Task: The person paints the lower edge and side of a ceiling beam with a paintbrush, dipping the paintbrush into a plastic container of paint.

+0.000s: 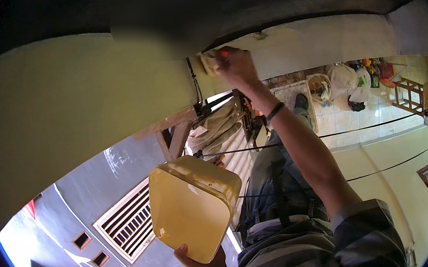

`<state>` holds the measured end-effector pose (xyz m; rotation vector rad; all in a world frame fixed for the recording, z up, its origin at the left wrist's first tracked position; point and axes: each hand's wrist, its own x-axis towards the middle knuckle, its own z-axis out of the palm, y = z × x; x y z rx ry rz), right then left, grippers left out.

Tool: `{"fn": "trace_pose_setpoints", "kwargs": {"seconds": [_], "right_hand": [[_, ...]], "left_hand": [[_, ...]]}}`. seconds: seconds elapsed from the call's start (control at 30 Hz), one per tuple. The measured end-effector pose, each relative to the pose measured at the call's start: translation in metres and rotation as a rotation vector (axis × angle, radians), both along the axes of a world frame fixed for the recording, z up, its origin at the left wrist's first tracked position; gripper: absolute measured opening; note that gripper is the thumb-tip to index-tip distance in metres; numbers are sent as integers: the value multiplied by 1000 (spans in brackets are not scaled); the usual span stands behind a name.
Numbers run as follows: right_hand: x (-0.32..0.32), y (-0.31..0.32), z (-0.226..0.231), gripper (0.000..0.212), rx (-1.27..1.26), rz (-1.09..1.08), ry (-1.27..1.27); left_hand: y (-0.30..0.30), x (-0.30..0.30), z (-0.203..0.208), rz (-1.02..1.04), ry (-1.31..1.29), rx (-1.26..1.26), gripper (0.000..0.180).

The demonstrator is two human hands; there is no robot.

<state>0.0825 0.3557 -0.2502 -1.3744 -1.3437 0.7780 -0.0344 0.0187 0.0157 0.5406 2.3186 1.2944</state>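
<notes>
My right fingers (234, 64) are closed around a blurred paintbrush (208, 64), its bristles up against the painted beam (90, 99), yellowish to the left of them and paler to the right. My left fingers (181, 252), lower down, pinch the rim of a tilted yellow plastic bucket (191, 214), its open mouth just above them. A dark cable (194, 78) hangs just left of my right fingers; farther below right lie plastic bags (343, 79) and a wooden stool (409, 94).
</notes>
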Motion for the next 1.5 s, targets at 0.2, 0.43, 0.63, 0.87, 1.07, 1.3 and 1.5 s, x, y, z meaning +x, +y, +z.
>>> {"fn": "trace_pose_setpoints", "kwargs": {"seconds": [0.2, 0.43, 0.63, 0.87, 1.07, 1.3, 1.5], "right_hand": [[10, -16, -7, 27, -130, -146, 38], [-11, -98, -13, 23, -194, -81, 26], [4, -93, -27, 30, -235, -70, 95], [101, -90, -13, 28, -240, -107, -184], [54, -90, 5, 32, -345, 53, -382], [99, -93, -45, 28, -264, -57, -5], [176, -82, 32, 27, -244, -175, -34]], "left_hand": [[-27, -14, -11, -74, 108, -14, 64], [-34, -28, -24, -201, -229, 467, 49], [-30, -25, -20, -103, -89, 129, 53], [-13, -20, -6, -35, -579, 498, 57], [-17, -29, -11, 21, -587, 420, 60], [-38, -30, -26, -390, 222, 167, 43], [-52, -31, -29, -266, -25, 132, 43]]}}
